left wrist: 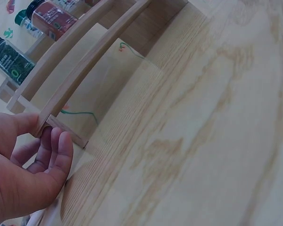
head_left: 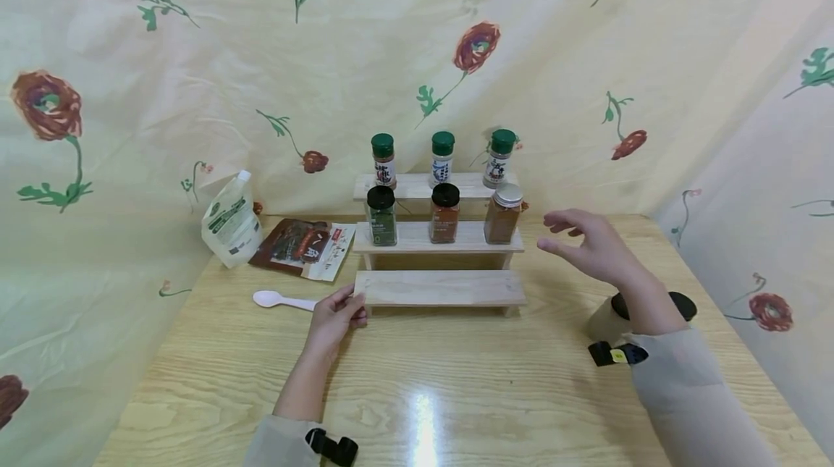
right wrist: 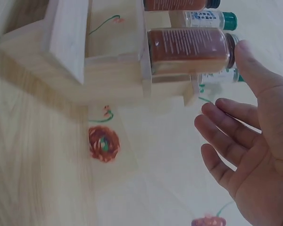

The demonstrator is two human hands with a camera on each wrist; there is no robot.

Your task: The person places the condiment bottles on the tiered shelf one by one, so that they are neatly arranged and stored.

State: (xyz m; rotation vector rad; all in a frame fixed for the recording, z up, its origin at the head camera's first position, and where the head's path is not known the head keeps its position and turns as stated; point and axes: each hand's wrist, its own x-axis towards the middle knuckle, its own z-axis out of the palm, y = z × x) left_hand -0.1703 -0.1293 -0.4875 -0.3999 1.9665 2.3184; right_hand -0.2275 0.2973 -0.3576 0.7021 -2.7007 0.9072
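Note:
A three-step wooden shelf [head_left: 439, 287] stands on the table. My left hand [head_left: 335, 318] pinches the left end of its lowest step, thumb above and fingers curled beneath, as the left wrist view shows. To the right of the middle step, my right hand [head_left: 596, 244] hovers with relaxed, parted fingers and holds nothing. Nearest to it is a silver-lidded jar of brown spice [head_left: 504, 215]. On that same step stand a black-lidded jar of reddish spice [head_left: 445, 215] and a black-lidded jar of green herbs [head_left: 381, 217]. Three green-capped shakers [head_left: 441, 159] line the top step.
Left of the shelf, a white spouted pouch [head_left: 229, 221] leans on the floral cloth beside a brown-and-white packet [head_left: 302, 246]. A white spoon [head_left: 276, 300] lies near my left hand. A container with a black lid [head_left: 681, 305] stands partly behind my right forearm.

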